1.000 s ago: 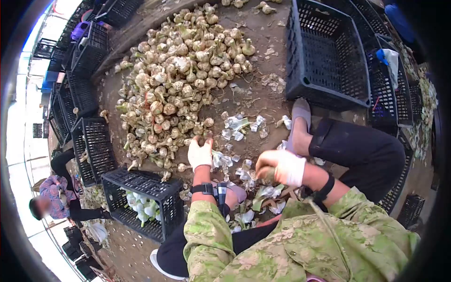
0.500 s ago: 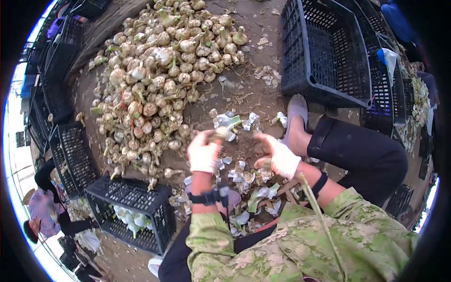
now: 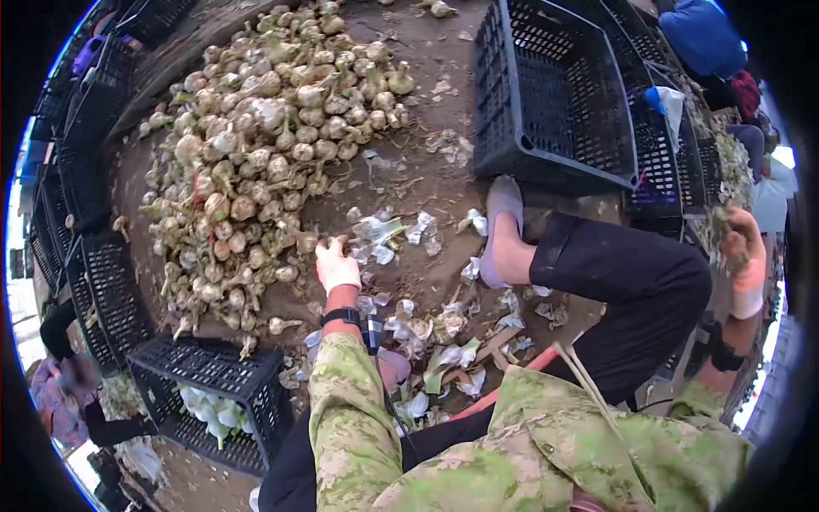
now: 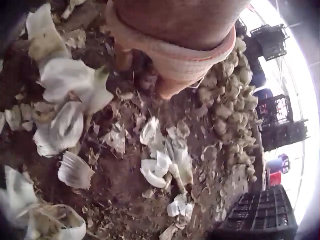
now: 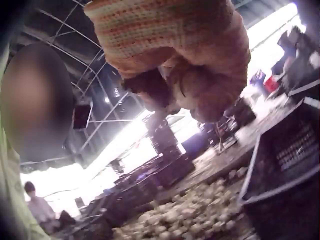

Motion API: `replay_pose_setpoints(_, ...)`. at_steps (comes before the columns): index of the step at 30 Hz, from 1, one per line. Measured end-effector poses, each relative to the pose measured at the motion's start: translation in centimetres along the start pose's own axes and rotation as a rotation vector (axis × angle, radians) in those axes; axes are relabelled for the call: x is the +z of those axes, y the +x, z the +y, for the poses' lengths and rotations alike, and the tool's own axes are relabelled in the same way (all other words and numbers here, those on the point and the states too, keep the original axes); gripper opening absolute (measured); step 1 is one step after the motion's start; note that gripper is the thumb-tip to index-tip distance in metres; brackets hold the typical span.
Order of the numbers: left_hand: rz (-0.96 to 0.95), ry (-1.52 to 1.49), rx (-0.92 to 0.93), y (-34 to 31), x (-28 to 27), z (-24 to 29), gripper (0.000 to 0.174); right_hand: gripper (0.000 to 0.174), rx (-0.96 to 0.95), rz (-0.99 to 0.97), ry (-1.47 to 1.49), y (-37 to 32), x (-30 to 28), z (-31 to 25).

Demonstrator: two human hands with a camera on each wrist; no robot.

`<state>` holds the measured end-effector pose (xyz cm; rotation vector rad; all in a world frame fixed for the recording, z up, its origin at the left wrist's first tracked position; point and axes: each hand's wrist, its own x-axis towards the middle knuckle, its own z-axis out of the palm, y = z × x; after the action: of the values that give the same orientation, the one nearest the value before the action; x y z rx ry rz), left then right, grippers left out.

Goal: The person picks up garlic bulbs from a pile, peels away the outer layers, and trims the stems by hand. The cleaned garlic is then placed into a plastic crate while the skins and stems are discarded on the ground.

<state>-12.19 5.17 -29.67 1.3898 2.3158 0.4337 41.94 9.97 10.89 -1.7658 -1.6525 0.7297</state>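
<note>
My gloved left hand point(image 3: 337, 266) reaches to the near right edge of a heap of garlic bulbs point(image 3: 256, 158). Its fingertips meet at a brownish garlic bulb point(image 3: 309, 241) there. In the left wrist view the glove point(image 4: 175, 62) points down over the soil, its fingertips partly hidden. Far out to the right, my gloved right hand point(image 3: 744, 256) is raised beside my knee. Its soiled fingers point(image 5: 215, 102) curl inward in the right wrist view; I cannot tell whether they hold anything. White peeled skins point(image 3: 452, 354) lie on the ground between my feet.
A black crate point(image 3: 554, 94) stands ahead of my foot. Another crate point(image 3: 209, 401), at the left, holds white peeled garlic point(image 3: 213, 414). More crates point(image 3: 90, 290) line the left side. A person point(image 3: 68, 392) sits at far left, and a blue-clad person point(image 3: 704, 38) is at upper right.
My right hand has swung from above the skins out to the far right. My left hand, earlier holding a blurred bulb over the skins, is at the heap's edge. The head view has shifted.
</note>
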Motion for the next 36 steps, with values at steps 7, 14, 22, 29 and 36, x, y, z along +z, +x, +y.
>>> replay_pose_setpoints(7,-0.216,-1.446,-0.35,-3.6,-6.4,10.1,0.053,0.044,-0.102,0.087,0.445,-5.1,0.7,-2.0)
replay_pose_setpoints(14,-0.2,-1.197,0.025,-13.2,-14.7,22.4,0.041,0.051,0.524,-0.702,1.687,-6.5,19.2,-0.3)
replay_pose_setpoints(22,0.022,-1.171,0.211,-21.8,-14.7,26.5,0.063,0.051,0.873,-0.677,2.066,-8.8,21.4,-0.1)
replay_pose_setpoints(29,-0.002,-0.949,0.228,-23.2,-15.6,29.4,0.054,0.041,0.579,-0.956,1.974,-9.2,21.1,0.1)
replay_pose_setpoints(36,0.212,-0.326,0.906,-24.8,-15.6,34.0,0.067,0.033,0.158,-0.602,1.529,-9.2,14.6,2.0)
